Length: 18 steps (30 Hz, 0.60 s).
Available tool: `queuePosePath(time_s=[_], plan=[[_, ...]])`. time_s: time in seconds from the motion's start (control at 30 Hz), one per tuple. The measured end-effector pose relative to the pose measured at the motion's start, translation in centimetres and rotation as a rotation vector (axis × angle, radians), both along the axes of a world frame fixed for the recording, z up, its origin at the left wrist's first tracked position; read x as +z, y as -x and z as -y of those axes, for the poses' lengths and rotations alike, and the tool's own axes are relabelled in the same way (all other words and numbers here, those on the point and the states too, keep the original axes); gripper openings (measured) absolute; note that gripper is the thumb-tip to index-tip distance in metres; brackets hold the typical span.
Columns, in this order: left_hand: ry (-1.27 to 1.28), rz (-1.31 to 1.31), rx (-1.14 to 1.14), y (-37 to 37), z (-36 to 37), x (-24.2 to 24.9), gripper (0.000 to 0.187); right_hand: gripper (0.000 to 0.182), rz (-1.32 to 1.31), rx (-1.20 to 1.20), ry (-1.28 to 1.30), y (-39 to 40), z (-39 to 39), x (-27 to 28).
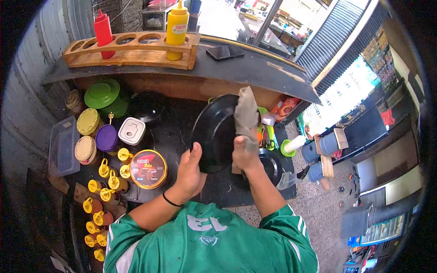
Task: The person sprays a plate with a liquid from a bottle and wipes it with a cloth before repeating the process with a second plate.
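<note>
A round black plate (213,129) is held up, tilted, in front of my chest. My left hand (189,170) grips its lower left edge, with the thumb lying over the rim. At the plate's right edge my right hand (245,154) is closed on a greyish cloth (246,107), which drapes up over the rim; the fingers behind it are hidden. Another black plate (272,164) lies on the dark counter below my right hand, partly covered by the wrist. Left of my left hand stands a round tub with a brown and yellow lid (148,168).
Several yellow-capped jars (109,194) line the counter's left side, near a clear plastic box (63,145) and stacked green plates (102,94). A wooden rack (129,59) with red and yellow squeeze bottles and a phone (225,52) rest on the raised ledge. A green cup (287,148) stands right.
</note>
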<state>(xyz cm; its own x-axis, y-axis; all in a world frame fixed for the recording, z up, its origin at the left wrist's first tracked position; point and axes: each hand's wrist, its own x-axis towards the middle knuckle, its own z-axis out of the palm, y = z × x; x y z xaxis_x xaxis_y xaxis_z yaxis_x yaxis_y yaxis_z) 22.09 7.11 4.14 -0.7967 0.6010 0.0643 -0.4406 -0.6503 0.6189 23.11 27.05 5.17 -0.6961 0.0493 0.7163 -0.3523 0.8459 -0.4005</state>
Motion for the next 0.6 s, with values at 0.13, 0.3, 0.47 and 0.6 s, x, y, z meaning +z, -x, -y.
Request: queuePosePath(time_s=[0.13, 0.3, 0.47, 0.6], plan=[[-0.035, 0.045, 0.05, 1.0, 0.7, 1.8, 0.063, 0.073, 0.053, 0.065, 0.21, -1.6, 2.4, -1.7], [-0.166, 0.234, 0.16, 1.5, 0.7, 1.6, 0.064, 0.049, 0.045, -0.041, 0.218, -4.2, 3.2, -5.3], [-0.137, 0.373, 0.291, 2.6, 0.8, -0.7, 0.062, 0.046, 0.239, -0.126, 0.526, -6.9, 2.5, -7.0], [-0.164, 0.366, 0.298, 3.4, 0.2, -0.7, 0.052, 0.047, 0.78, -0.119, 0.598, -8.6, 1.1, -9.2]])
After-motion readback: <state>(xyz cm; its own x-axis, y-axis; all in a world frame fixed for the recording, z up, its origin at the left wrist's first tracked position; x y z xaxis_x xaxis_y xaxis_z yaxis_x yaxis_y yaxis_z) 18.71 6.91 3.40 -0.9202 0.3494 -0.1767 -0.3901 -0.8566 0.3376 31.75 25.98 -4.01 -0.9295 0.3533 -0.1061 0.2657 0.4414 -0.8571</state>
